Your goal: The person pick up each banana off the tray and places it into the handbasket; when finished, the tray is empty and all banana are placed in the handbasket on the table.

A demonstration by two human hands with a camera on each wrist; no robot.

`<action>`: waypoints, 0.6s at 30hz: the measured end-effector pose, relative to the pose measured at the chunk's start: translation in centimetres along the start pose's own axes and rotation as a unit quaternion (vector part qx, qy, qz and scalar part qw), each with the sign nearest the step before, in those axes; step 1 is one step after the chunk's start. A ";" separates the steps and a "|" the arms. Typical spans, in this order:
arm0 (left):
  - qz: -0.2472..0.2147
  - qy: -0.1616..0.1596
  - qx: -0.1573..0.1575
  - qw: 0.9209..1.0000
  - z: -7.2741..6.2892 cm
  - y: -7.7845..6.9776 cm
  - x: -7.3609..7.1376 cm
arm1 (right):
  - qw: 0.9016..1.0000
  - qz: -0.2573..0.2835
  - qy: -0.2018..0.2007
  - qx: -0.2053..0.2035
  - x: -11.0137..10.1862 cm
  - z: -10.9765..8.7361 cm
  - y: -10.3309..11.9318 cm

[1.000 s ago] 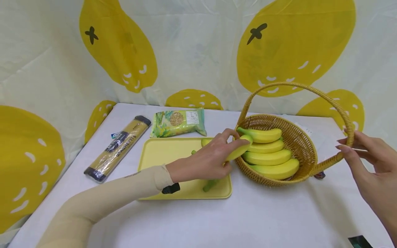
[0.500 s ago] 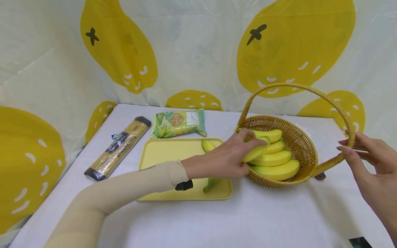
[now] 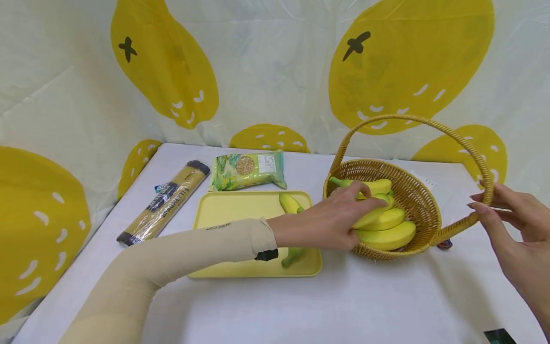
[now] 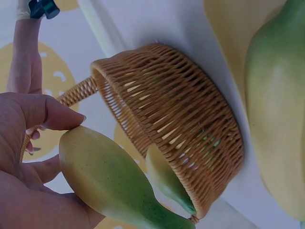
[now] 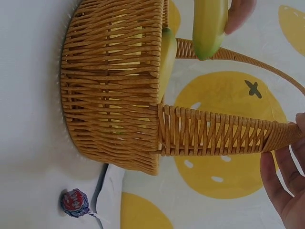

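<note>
In the head view, my left hand (image 3: pixel 328 217) reaches over the left rim of a wicker basket (image 3: pixel 418 203). Its thumb and fingers grip a yellow banana with a green end, plain in the left wrist view as the held banana (image 4: pixel 109 176). Several more bananas (image 3: pixel 386 236) lie side by side inside the basket, partly covered by the hand. My right hand (image 3: pixel 513 215) pinches the right side of the arched basket handle (image 3: pixel 466 145). On the yellow tray (image 3: pixel 232 205) lies another banana (image 3: pixel 289 203); my left forearm hides part of the tray.
Behind the tray lies a green food packet (image 3: pixel 247 169). A spaghetti pack (image 3: pixel 165 203) lies slanted to its left. Close to the basket's right side is a wrapped lollipop (image 5: pixel 75 202). A fruit-patterned cloth (image 3: pixel 275 71) hangs along the table's back.
My left hand has carried the banana rightward from beside the tray to over the basket. The right hand stays on the handle, and the basket has hardly moved.
</note>
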State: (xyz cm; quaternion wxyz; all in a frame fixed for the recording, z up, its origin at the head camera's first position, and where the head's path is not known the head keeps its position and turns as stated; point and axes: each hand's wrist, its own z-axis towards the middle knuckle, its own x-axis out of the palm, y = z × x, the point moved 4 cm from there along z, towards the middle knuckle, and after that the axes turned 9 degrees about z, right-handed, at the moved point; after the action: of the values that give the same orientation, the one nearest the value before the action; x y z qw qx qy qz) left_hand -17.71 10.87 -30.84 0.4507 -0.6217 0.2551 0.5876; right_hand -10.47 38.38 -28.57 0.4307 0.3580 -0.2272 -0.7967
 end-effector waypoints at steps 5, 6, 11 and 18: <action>0.000 0.029 -0.008 1.000 0.9 -0.3 0.0 | 1.000 0.002 -0.002 -0.007 0.0 0.0 -0.3; 0.000 0.034 -0.008 0.999 1.2 -0.4 -0.1 | 1.000 0.000 -0.002 -0.007 0.1 0.0 -0.3; -0.011 0.059 -0.018 0.998 2.9 -0.8 -0.4 | 1.000 -0.027 0.002 0.001 0.4 0.1 -0.1; -0.028 0.110 -0.036 0.993 5.0 -1.3 0.3 | 0.999 -0.033 0.001 0.013 0.4 0.1 -0.2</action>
State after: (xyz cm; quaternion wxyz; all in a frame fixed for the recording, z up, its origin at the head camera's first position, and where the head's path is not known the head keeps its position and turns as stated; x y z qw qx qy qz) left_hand -19.06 15.87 -30.33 0.4134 -0.7055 0.2641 0.5116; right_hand -10.76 38.18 -28.79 0.3993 0.3719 -0.2252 -0.8072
